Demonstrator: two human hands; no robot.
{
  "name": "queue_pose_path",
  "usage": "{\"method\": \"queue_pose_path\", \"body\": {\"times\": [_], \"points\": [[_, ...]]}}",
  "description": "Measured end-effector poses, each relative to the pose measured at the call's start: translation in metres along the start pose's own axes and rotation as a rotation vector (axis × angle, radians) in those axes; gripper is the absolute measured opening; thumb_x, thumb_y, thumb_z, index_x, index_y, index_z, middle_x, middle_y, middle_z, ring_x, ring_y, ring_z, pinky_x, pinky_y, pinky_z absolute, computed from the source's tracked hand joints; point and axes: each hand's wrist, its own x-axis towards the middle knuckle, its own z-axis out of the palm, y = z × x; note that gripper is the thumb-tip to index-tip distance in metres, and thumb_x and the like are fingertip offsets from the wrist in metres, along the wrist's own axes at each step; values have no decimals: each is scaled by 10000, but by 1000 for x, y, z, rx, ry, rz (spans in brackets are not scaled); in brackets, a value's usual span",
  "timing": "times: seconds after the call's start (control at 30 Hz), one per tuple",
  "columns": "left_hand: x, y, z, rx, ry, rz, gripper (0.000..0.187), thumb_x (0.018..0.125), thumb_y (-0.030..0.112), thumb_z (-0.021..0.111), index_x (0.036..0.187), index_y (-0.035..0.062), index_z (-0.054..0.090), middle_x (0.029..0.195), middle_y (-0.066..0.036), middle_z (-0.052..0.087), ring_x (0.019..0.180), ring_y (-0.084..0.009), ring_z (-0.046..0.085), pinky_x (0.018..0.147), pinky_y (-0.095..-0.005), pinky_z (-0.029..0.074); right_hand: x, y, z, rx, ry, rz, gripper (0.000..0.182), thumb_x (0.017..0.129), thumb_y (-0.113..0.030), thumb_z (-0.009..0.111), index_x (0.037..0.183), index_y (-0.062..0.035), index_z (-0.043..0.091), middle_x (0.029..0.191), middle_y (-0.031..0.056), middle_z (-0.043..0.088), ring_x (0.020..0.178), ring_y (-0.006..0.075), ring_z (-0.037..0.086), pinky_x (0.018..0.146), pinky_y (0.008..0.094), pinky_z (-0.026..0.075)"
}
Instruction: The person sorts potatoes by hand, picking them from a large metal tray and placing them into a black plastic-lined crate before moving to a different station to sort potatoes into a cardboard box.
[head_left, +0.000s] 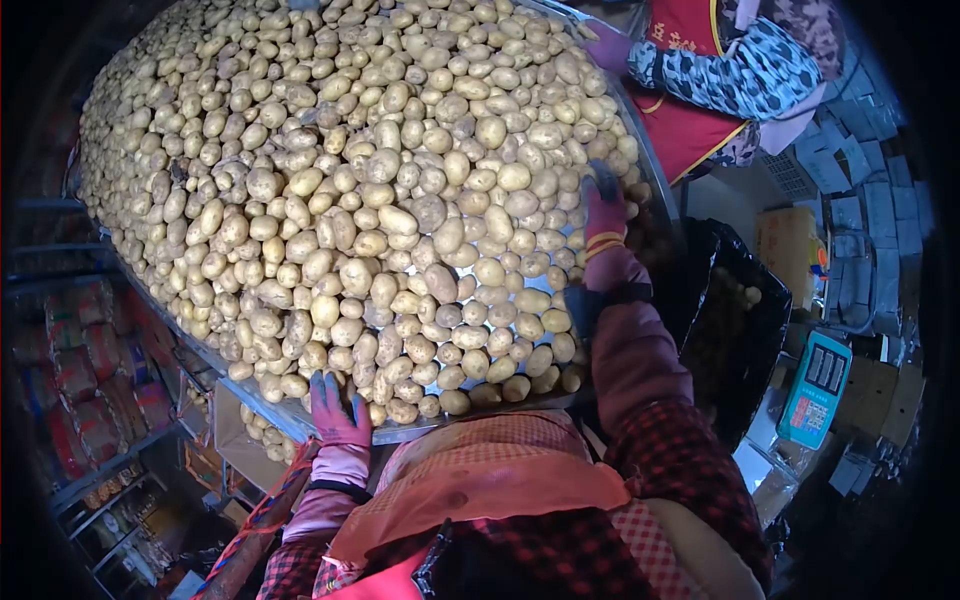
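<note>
Reaching forward, left hand point(338, 412) and right hand point(604, 208) touch potatoes point(355, 277).

Heaped potatoes point(355, 276), gloved left hand point(338, 415), gloved right hand point(604, 208)

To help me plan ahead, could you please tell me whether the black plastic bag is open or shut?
Open: the black plastic bag gapes, showing potatoes inside.

Open air is stretching over the potatoes point(390, 220) between the left hand point(338, 412) and the right hand point(604, 208). Below, potatoes are crowding the table, leaving only small gaps. The metal rim point(410, 431) is bordering the front, a black bag point(735, 310) is standing beyond the right side, and another person's sleeve point(740, 78) is blocking the far right corner.
</note>
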Motion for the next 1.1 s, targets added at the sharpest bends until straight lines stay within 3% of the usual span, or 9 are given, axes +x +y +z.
{"method": "queue_pose_path", "body": {"times": [0.07, 0.37, 0.43, 0.63, 0.83, 0.9, 1.0, 1.03, 1.1], "points": [[0, -3, 0, 1, 0, 7, 719, 826, 157, 653, 1455, -3, 342, 1429, -325, 371, 1308, -502, 392, 1093, -547, 328, -13, -49, 26, 349, 46, 252, 468, 878, -158, 666, 1311, -21, 548, 1270, 118, 591, 1177, 214, 553, 978, 325, 467], [1, 1, 3, 26, -21, -13, 723, 823, 206, 644, 1443, -27, 355, 1413, -348, 373, 1304, -521, 383, 1094, -572, 314, -29, -69, 116, 311, -263, 56, 597, 828, -43, 715, 1373, -29, 471, 1300, 88, 533, 1207, 190, 488, 999, 318, 450], [4, 1, 0, 29, -43, -22, 724, 825, 202, 639, 1446, -28, 348, 1415, -348, 370, 1305, -521, 381, 1095, -575, 311, -63, -108, 153, 514, -180, 146, 565, 808, -30, 722, 1330, -27, 507, 1273, 90, 567, 1193, 204, 512, 1013, 342, 444], [0, -3, 2, 40, -19, 15, 732, 832, 187, 632, 1460, -23, 320, 1425, -339, 359, 1310, -510, 379, 1105, -558, 306, -128, -175, 221, 211, -6, -75, 441, 744, -109, 745, 1141, -89, 554, 1041, 144, 573, 1008, 331, 563, 912, 424, 460], [-3, -3, 1, 38, -28, 21, 744, 841, 176, 635, 1479, -9, 299, 1455, -312, 346, 1336, -484, 367, 1121, -524, 302, -180, -227, 206, 55, -453, -337, 479, 725, -155, 760, 1165, -172, 570, 1207, 84, 588, 1150, 313, 543, 1033, 445, 385], [-4, 0, 1, 12, -23, 6, 730, 840, 182, 634, 1470, -10, 321, 1453, -313, 352, 1338, -485, 364, 1119, -540, 296, -191, -223, 182, 257, -507, -296, 431, 731, -100, 750, 1129, -153, 595, 1176, 91, 603, 1106, 293, 579, 958, 409, 458], [0, 3, -4, -6, -12, -4, 724, 839, 187, 635, 1467, -8, 333, 1456, -313, 353, 1343, -483, 359, 1121, -541, 292, -151, -185, 117, 228, -471, 93, 302, 765, -66, 777, 1041, -93, 659, 913, 41, 669, 835, 176, 634, 770, 312, 523], [-2, 3, -4, -12, -15, -9, 724, 839, 188, 636, 1467, -7, 334, 1457, -312, 352, 1346, -482, 357, 1122, -538, 292, -137, -153, 94, 579, -404, 403, 173, 817, -101, 763, 966, -60, 686, 840, 18, 669, 741, 136, 602, 713, 297, 519], [-4, -1, 0, -20, 4, 10, 723, 836, 189, 638, 1466, -5, 340, 1449, -315, 359, 1335, -486, 369, 1115, -537, 301, -95, -124, 43, 267, -258, 577, 188, 908, -202, 677, 987, -33, 704, 949, 50, 707, 840, 114, 622, 725, 286, 525]]}}
